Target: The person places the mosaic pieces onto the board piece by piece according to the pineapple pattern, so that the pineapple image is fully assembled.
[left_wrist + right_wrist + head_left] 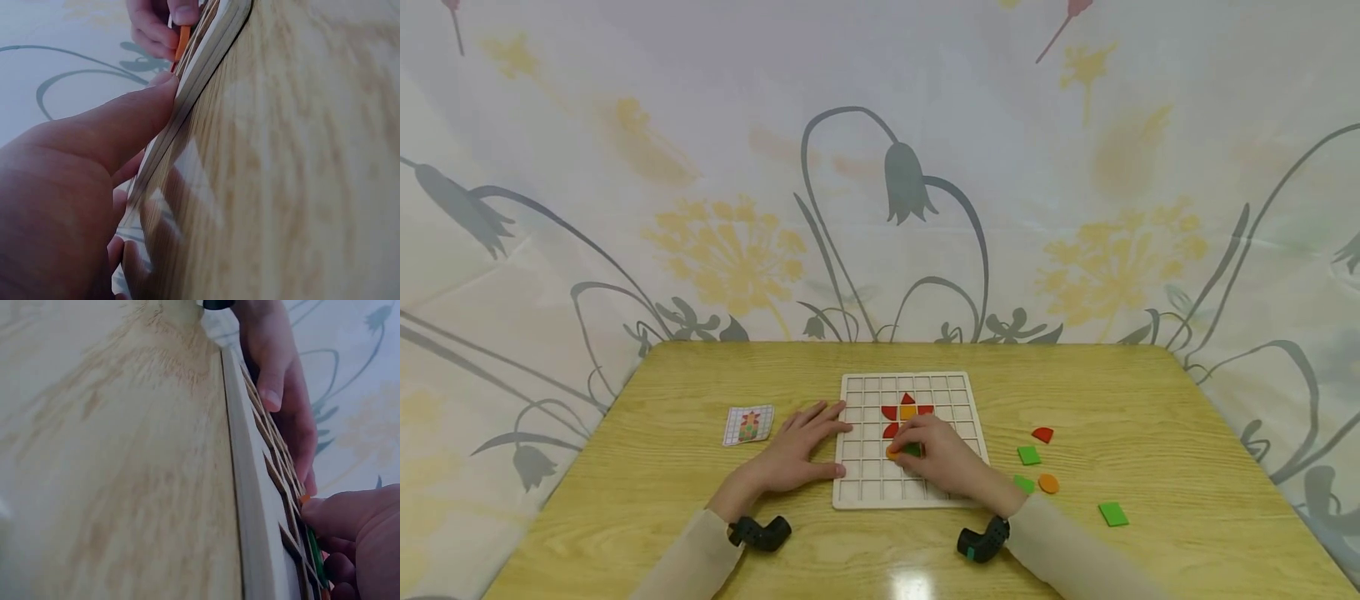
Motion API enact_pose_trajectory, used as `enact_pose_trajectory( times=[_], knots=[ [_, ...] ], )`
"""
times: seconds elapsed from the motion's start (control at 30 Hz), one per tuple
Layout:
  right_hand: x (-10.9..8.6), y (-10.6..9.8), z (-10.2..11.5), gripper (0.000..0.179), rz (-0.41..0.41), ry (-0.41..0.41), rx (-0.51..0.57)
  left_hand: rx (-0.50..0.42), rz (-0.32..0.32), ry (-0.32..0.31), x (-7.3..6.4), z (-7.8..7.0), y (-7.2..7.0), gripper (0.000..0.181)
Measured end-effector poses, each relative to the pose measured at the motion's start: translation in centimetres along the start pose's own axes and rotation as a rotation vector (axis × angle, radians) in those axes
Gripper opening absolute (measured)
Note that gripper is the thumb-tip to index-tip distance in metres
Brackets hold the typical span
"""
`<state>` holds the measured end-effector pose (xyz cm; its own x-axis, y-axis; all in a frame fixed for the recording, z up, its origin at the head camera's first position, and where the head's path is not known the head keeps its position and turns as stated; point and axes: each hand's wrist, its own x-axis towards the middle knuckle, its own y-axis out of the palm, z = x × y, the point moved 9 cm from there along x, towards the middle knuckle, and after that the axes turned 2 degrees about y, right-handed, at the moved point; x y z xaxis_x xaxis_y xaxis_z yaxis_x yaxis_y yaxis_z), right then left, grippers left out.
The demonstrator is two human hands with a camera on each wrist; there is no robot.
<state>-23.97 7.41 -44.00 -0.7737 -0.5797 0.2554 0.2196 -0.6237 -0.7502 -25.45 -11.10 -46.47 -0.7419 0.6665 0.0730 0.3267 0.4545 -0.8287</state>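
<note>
My left hand (793, 454), fingers spread, touches board (852, 492) at 9 o'clock; right hand (946, 456) pinches orange disc (891, 453). Best level it, don't nudge green piece (913, 449) at its 3 o'clock.

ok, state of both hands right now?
Left hand: open, fingers spread, touching the left edge of the grid board.
Right hand: closed, pinching an orange piece.

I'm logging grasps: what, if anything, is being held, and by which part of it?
The right grip pinches an orange piece, apparently by its edge. The left grip only touches the board along one side.
</note>
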Motion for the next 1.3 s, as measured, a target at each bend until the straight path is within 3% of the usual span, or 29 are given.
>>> enact_pose_trajectory(
  times=[0.47, 0.8, 1.3],
  knots=[
    [0.1, 0.2, -0.1, 0.009, -0.025, 0.062, -0.038, 0.002, -0.007, 0.021, -0.1, -0.2, 0.0, 0.061],
    [0.1, 0.2, 0.0, 0.011, -0.028, 0.059, -0.064, 0.002, -0.014, 0.032, -0.1, -0.5, -0.2, 0.059],
    [0.1, -1.8, -0.9, 0.012, -0.105, 0.046, 0.110, 0.002, -0.012, 0.040, 0.0, -0.5, -0.2, 0.060]
  ],
)
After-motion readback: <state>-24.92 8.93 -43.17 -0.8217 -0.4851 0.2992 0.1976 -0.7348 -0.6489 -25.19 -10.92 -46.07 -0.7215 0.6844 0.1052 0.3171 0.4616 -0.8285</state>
